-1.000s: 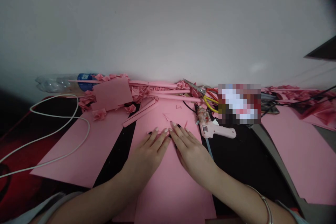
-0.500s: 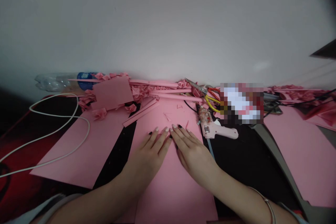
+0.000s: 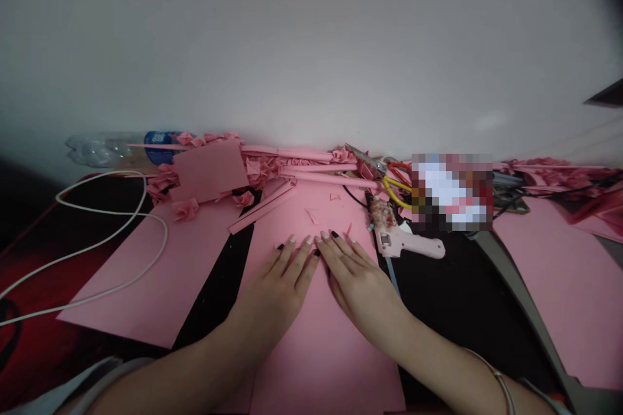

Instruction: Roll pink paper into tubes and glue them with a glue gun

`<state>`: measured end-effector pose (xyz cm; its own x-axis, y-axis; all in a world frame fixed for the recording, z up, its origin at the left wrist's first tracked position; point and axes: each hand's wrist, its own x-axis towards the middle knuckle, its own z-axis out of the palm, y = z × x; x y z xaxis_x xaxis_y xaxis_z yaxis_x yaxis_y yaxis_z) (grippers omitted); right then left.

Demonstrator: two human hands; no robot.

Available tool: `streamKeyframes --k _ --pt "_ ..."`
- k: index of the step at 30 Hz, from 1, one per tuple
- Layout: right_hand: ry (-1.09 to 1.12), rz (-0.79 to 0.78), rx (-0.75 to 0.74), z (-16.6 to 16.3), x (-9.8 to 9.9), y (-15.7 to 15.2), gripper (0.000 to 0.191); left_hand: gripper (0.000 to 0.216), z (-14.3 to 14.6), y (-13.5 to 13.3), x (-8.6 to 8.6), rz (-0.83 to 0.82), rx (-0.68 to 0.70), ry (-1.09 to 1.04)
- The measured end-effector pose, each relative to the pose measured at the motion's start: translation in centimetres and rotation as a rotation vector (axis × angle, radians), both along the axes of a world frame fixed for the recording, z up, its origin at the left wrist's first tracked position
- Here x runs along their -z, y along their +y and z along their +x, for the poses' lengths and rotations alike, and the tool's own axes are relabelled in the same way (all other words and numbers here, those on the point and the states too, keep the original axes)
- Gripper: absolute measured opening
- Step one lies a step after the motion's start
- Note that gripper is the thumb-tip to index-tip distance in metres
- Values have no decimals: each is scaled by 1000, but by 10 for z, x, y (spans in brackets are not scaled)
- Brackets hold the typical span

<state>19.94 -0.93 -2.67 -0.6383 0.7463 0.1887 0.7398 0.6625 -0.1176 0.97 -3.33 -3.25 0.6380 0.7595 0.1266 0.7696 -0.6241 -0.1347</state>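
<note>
My left hand [image 3: 280, 282] lies palm down on a long pink paper sheet [image 3: 321, 350], its fingers stretched forward. Beside it, my right hand [image 3: 357, 279] rests the same way, and the fingertips of both nearly meet in the middle. Whatever may lie under the fingers is hidden. Just beyond the fingertips are small pink paper scraps [image 3: 312, 216] on the sheet. To the right of my right hand sits a pale pink glue gun [image 3: 416, 243], with a clear glue stick [image 3: 392, 277] below it.
Pink folded paper flowers [image 3: 260, 172] and rolled paper tubes [image 3: 331, 178] line the wall. Scissors with yellow handles [image 3: 396, 193] lie near a blurred patch. A plastic bottle [image 3: 104, 150] and white cable [image 3: 165, 233] are at left. More pink sheets [image 3: 141, 272] flank the hands.
Both hands keep the same place and pose on the pink sheet. The view has shifted very slightly; nothing was picked up or let go.
</note>
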Motion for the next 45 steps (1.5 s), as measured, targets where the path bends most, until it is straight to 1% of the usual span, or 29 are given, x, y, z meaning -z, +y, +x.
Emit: streamKeyframes --k 9,18,22,29,34,38,45 --pt "-3 17 -29 0 -1 0 43 44 2 -4 3 38 -20 9" --pt "-24 -49 37 -1 3 -2 48 50 2 -6 -2 -37 -54 13" --pt "-29 -46 33 0 5 -2 47 52 2 -6 -1 -34 -60 4" --pt "-56 -52 19 1 3 -2 46 51 2 -6 -2 -40 -53 3" --pt "-42 -14 13 1 3 -2 45 49 1 -7 -1 -34 -64 -6" --pt "-41 -10 14 0 3 -1 44 51 0 -7 -1 -29 -57 1" --pt "-110 51 37 0 -2 -3 43 55 -3 -12 -3 -19 -116 16"
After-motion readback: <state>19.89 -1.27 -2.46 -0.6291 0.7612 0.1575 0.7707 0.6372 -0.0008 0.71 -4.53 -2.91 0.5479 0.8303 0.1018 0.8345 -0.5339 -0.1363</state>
